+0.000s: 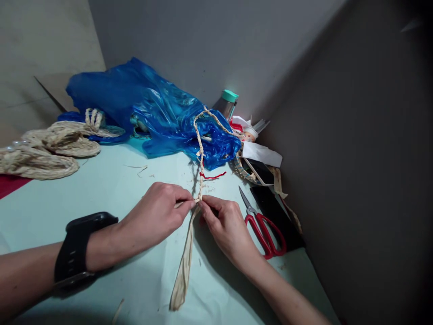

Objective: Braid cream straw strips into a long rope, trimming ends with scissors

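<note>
A thin braided cord (200, 153) of pale dried plant fibre runs from the blue bag down to my fingertips. My left hand (158, 212), with a black watch on the wrist, pinches a strand at the cord's lower end. Close against it, my right hand (225, 221) pinches the same end from the other side. One flat, loose fibre strip (183, 275) hangs from the braid toward me and lies on the table. A short red string (213, 176) crosses the cord above my hands. The fingertips hide part of the strands.
A crumpled blue plastic bag (149, 108) lies at the back. Woven fibre slippers (50, 149) rest at left. Red-handled scissors (265, 230) lie right of my right hand, beside a flat black object (275, 216). A bottle with a teal lid (229, 97) stands near the wall.
</note>
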### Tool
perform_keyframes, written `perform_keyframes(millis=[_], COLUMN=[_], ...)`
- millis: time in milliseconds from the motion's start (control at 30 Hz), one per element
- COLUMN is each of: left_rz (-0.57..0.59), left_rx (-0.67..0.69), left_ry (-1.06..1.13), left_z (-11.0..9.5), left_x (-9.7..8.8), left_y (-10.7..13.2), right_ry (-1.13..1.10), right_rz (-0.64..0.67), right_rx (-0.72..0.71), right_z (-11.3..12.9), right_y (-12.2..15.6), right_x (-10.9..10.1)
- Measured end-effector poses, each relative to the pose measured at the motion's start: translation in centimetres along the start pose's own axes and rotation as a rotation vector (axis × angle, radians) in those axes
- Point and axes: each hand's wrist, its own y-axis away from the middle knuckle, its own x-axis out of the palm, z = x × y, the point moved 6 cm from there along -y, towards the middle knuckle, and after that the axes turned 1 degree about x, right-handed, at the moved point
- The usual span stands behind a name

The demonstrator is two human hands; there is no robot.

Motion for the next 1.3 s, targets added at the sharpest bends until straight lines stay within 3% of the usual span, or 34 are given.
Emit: perform_keyframes(millis=[133,333,600,667,733,800,867,1067,1300], left_rz=[0.044,0.001,0.132,0.161,0.111,-0.009,-0.050,0.139,0.124], left_rx=[-0.048,0.177,0.246,0.245,0.191,0.104,0.043,-0.063,-0.162], left_ry=[-0.017,-0.130,-0.241,-0.264,-0.236,-0.162,-0.049,0.741,0.821], left_z=[-0.4,-1.7,-1.9,-2.1,-2.0,-1.4,-0.5,1.6,1.9], left_x=[0.7,1.6,3.2,2.9,1.9,0.5,-0.2,2.2,2.1], left_y=[0.6,1.7,2.4,2.4,2.0,1.2,0.3,-1.0,-0.8], right_ry=[-0.104,-0.211,-0.320,-0.311,-0.284,-0.250,-0.234,-0.291,-0.310], right_rz=[0.042,0.117,0.145,0.118,0.118,0.145,0.176,0.190,0.188], right_rx=[-0.033,0.044,0.138,0.129,0.100,0.071,0.045,-0.012,-0.043], right_z=[0.3,-0.2,-0.5,-0.5,-0.5,-0.3,0.1,1.0,0.7], right_y=[-0.1,-0.3,-0.3,-0.3,-0.2,-0.1,-0.1,0.0,0.2], right_x=[0.2,0.4,0.6,0.5,0.4,0.3,0.1,0.1,0.2])
